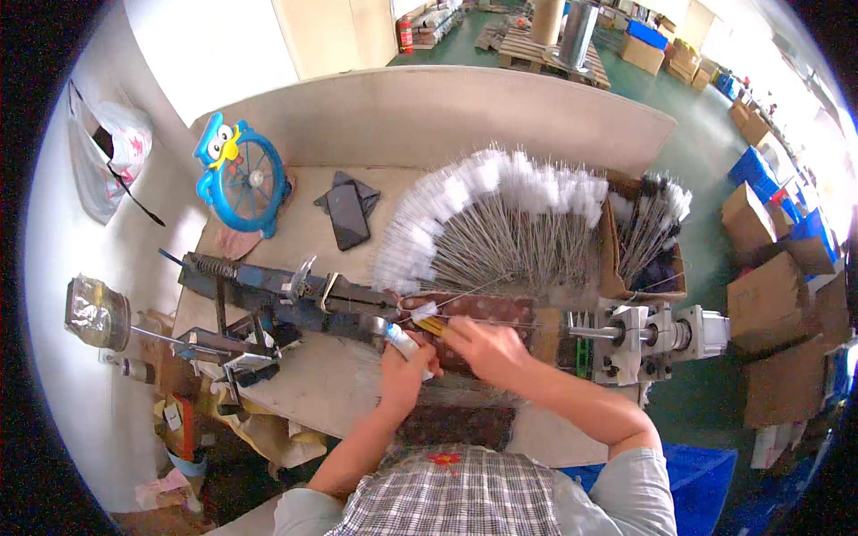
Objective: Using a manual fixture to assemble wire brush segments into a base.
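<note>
Left hand (404, 364): wrapped around a small white tube (402, 340), near the middle of the table.
Right hand (485, 347): pinching a thin wire brush (427, 312).
Table (304, 234): pale board holding a fan of white brushes (500, 223), a phone (347, 215), a blue toy fan (243, 175).
Room: green floor (706, 161), cardboard boxes (778, 295) far right.

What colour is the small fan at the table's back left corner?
Blue, with a yellow-beaked cartoon bird on top: the small fan, clearest in the head view.
</note>
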`<action>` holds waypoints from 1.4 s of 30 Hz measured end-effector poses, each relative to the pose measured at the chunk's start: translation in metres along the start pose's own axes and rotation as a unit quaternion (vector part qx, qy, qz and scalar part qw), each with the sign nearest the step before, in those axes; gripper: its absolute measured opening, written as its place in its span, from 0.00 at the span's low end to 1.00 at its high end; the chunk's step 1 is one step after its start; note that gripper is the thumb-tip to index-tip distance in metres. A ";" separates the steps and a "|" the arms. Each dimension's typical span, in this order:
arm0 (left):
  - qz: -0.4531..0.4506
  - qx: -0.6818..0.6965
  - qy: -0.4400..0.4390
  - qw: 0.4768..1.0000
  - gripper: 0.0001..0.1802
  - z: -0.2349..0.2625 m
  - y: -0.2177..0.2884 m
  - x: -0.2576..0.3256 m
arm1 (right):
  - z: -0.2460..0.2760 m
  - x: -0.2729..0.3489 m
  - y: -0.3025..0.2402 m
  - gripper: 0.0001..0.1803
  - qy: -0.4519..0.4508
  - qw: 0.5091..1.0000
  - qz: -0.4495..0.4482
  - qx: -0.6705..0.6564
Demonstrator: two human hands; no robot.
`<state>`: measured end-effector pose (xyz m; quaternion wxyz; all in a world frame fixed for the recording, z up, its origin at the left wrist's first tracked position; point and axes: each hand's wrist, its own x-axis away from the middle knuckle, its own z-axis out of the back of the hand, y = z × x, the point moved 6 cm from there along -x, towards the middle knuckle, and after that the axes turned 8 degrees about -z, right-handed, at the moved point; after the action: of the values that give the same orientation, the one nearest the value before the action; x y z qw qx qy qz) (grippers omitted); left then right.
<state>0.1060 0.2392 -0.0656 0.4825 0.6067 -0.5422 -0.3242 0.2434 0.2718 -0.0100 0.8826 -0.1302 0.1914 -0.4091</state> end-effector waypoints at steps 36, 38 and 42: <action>-0.064 0.072 0.128 0.987 0.07 0.141 0.032 0.030 | 0.076 -0.016 -0.018 0.09 0.056 0.995 -0.020 -0.085; 0.009 0.015 0.069 0.997 0.08 0.057 0.032 0.033 | 0.077 -0.024 -0.001 0.08 0.052 0.988 -0.069 -0.129; 0.029 0.085 -0.019 0.996 0.10 -0.037 0.017 0.009 | 0.075 -0.016 0.024 0.09 0.022 0.963 -0.134 -0.234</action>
<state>0.1361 0.2406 -0.0361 0.4283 0.6231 -0.5941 -0.2744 0.2832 0.3054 0.0512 0.7604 -0.3482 0.2823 -0.4699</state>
